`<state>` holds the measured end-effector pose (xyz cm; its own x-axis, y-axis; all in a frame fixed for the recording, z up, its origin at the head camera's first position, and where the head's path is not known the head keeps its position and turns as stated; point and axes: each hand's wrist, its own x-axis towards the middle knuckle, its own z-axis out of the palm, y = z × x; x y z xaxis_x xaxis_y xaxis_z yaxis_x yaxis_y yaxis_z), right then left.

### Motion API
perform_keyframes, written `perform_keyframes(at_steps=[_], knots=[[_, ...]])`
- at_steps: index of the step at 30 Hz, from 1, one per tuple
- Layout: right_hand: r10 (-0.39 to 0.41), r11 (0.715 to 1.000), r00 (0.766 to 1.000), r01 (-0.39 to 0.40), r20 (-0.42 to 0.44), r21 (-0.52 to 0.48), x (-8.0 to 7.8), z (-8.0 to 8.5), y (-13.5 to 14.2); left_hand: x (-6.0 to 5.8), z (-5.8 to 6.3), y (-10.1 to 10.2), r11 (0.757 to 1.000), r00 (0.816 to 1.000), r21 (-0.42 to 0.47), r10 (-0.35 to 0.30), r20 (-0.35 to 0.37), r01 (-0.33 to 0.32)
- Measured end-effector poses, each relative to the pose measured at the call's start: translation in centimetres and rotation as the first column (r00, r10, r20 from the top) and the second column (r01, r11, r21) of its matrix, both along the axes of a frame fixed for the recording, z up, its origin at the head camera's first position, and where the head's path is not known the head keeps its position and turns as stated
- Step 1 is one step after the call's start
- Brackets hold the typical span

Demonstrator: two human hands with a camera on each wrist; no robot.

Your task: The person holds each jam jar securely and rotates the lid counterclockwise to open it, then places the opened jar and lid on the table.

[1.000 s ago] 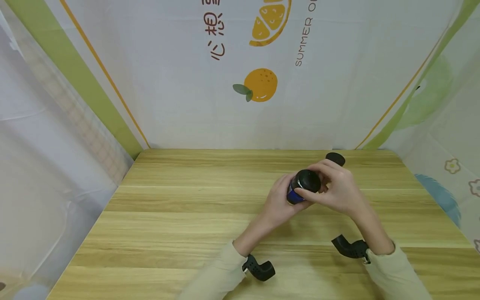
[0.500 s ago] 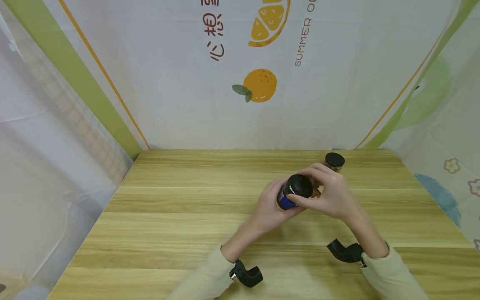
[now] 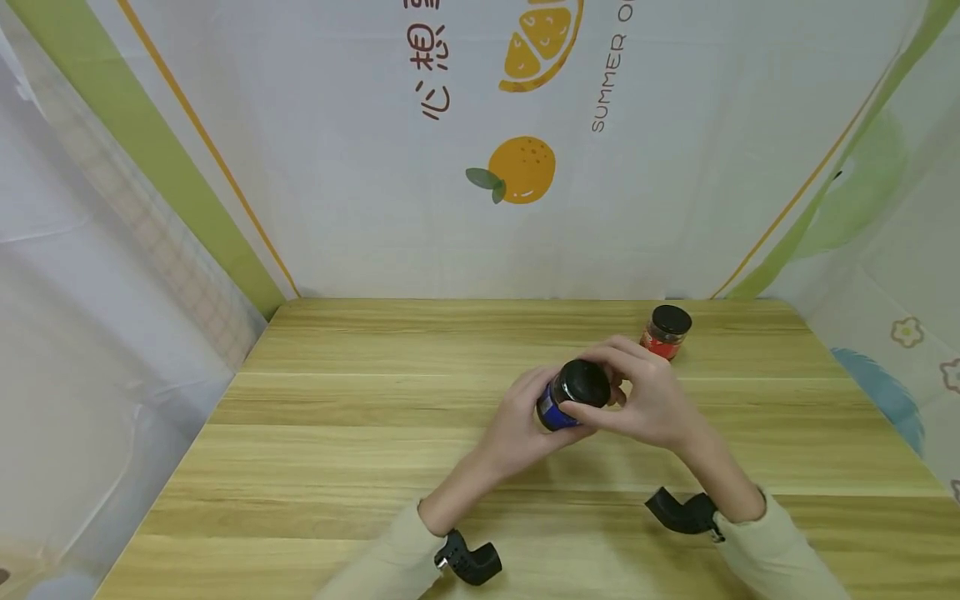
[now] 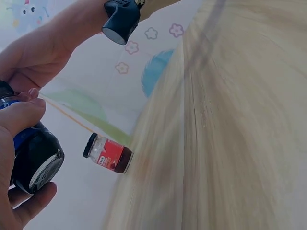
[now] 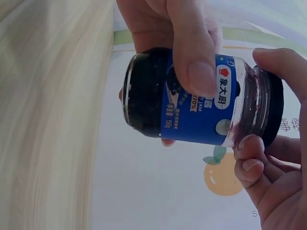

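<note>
A jam jar with a blue label [image 5: 199, 108] and dark contents is held above the table, its black lid [image 3: 585, 382] tilted up and to the right in the head view. My left hand [image 3: 517, 429] wraps round the jar's body, thumb across the label in the right wrist view. With thumb and fingers, my right hand [image 3: 637, 392] grips the lid at its edge. The jar's bottom [image 4: 45, 172] shows in the left wrist view, and the lid is mostly hidden there behind fingers.
A second jam jar with a red label [image 3: 664, 333] and black lid stands upright near the table's back right. The wooden table [image 3: 337, 467] meets a printed curtain [image 3: 375, 208] at its back edge. Black wrist mounts [image 3: 468, 560] stick out below the sleeves.
Both hands have moved left and toward the front with the blue-label jar between them. The red-label jar, earlier largely covered by the right hand, now shows in the head view.
</note>
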<state>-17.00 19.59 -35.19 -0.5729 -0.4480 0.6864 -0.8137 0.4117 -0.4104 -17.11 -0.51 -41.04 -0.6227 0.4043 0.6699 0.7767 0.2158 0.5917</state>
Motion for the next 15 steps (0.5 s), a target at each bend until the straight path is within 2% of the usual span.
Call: perform_keyframes(at_steps=[4,8,15], knots=[[0.017,1.000,1.000,-0.017,0.017,-0.001,0.0,-0.2,-0.5,0.1,0.1,-0.8,1.000,1.000,-0.009,-0.007,0.014,0.007],[0.029,1.000,0.999,-0.030,0.021,0.010,-0.3,-0.4,-1.1,0.0,0.2,-1.6,1.000,0.999,-0.020,0.017,0.033,-0.016],[0.034,0.999,0.999,-0.035,0.017,0.026,-0.6,-0.5,-1.5,-0.3,0.2,-2.1,0.999,0.999,-0.021,0.037,0.014,-0.036]])
